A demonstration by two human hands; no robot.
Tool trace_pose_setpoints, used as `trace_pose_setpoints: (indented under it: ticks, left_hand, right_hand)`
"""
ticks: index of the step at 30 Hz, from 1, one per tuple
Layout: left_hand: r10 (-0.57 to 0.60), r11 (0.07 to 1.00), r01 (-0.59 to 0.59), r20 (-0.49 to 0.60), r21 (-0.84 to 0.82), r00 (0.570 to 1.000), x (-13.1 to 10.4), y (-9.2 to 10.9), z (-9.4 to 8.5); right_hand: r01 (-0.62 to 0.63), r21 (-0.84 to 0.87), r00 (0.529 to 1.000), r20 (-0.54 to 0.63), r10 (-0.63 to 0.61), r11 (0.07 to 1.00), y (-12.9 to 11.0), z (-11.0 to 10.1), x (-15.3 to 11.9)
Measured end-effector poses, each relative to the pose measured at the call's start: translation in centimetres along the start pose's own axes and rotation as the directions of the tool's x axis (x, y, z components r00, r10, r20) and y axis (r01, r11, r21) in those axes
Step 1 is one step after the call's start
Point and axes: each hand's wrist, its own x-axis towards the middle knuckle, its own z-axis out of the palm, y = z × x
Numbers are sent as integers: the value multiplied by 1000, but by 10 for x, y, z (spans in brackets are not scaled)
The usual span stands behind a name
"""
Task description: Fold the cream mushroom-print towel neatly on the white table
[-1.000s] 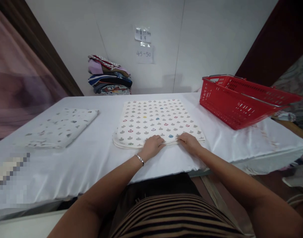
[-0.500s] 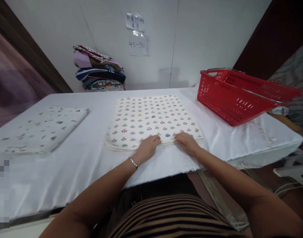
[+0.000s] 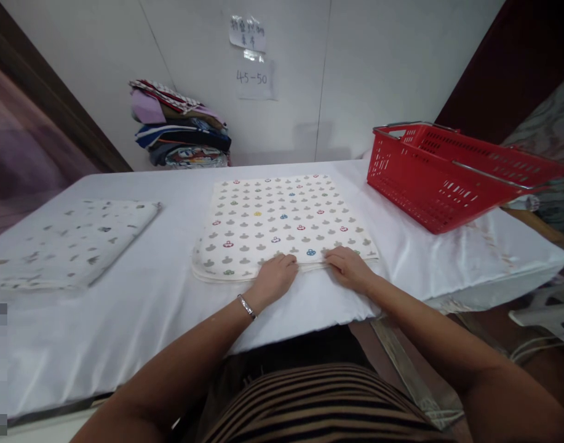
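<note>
A folded cream cloth [image 3: 279,215], printed with grey mushroom shapes and a few coloured ones, lies flat on the white-covered table. Its near edge shows layers that do not quite line up at the left corner. My left hand [image 3: 278,274], with a silver bracelet at the wrist, has its fingers curled on the middle of that near edge. To its right, my right hand [image 3: 349,267] grips the same edge, fingertips bent over the top layer. A short stretch of edge shows between the hands. Both thumbs are mostly hidden.
On the left of the white tablecloth [image 3: 138,326] lies another folded cloth [image 3: 83,240] with a scattered print. A red basket [image 3: 429,184] stands at the right. Behind the table is a pile of folded fabrics [image 3: 182,129], and paper signs [image 3: 254,79] hang on the wall.
The camera view has shifted slightly. Both hands stay on the near edge of the folded cloth, with hardly any movement.
</note>
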Motion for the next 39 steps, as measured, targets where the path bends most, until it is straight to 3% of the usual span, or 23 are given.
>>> trace_pose_setpoints:
  ticks: [7, 16, 20, 31, 39]
  left_hand:
    - [25, 999, -23, -69, 32, 997, 1, 0, 4]
    - [-78, 997, 77, -88, -18, 993, 3, -1, 5]
    - [-12, 999, 16, -97, 41, 995, 0, -1, 6]
    - [167, 979, -154, -96, 132, 981, -3, 1, 7]
    - [115, 990, -99, -161, 104, 980, -2, -1, 9]
  right_hand:
    - [-31, -10, 999, 17, 32, 999, -4, -1, 2]
    - [-38, -191, 999, -31, 33, 981, -10, 1, 7]
    - [-20, -240, 996, -91, -2, 971, -11, -3, 3]
    - [77, -303, 996, -16, -86, 950, -5, 4, -8]
    - [31, -332, 999, 18, -27, 943, -11, 1, -1]
